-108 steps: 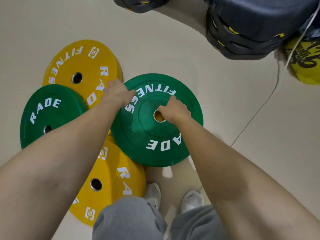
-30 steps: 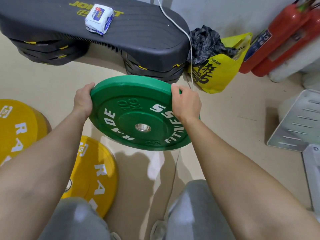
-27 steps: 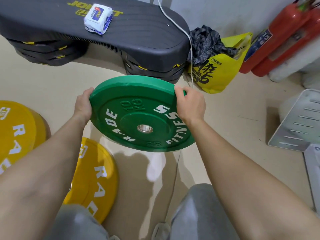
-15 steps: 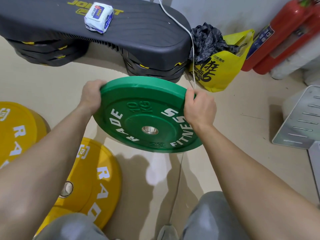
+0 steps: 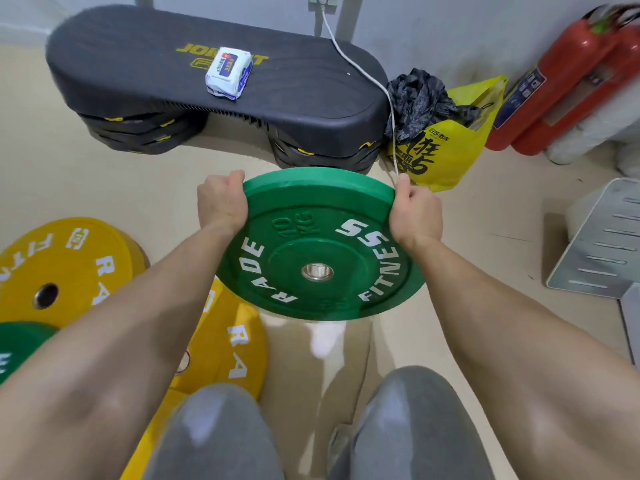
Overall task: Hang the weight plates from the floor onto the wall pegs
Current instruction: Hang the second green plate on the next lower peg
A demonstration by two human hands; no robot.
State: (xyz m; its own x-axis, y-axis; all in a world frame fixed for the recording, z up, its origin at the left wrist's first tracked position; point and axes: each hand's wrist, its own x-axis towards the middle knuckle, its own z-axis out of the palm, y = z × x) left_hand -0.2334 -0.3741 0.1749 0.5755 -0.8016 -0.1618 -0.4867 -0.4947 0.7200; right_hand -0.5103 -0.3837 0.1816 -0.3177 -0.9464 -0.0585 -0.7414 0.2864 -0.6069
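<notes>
Carry step: green plate (image 5: 317, 247) is off the floor, held between both hands out in front of the knees, face tilted up toward the camera, steel centre hole (image 5: 317, 272) showing. Left hand (image 5: 221, 202) curls over the plate's left upper rim, right hand (image 5: 415, 213) curls over the right upper rim; hands sit on opposite sides, well apart, both clamped on the plate. Down by the left forearm, two yellow plates (image 5: 65, 265) and a second green plate (image 5: 17, 348) lie on the floor, not yet hung. Beyond the hands: black step bench (image 5: 173, 84) with a white packet (image 5: 228, 71) on top; past the right hand a yellow bag (image 5: 446, 150) and red fire extinguishers (image 5: 568, 88). No wall pegs in view, so can't tell where they are. Next move likely calls for turning toward the pegs, raising the plate upright and lining the centre hole with a peg; plate looks heavy, so a two-hand grip seems needed.
</notes>
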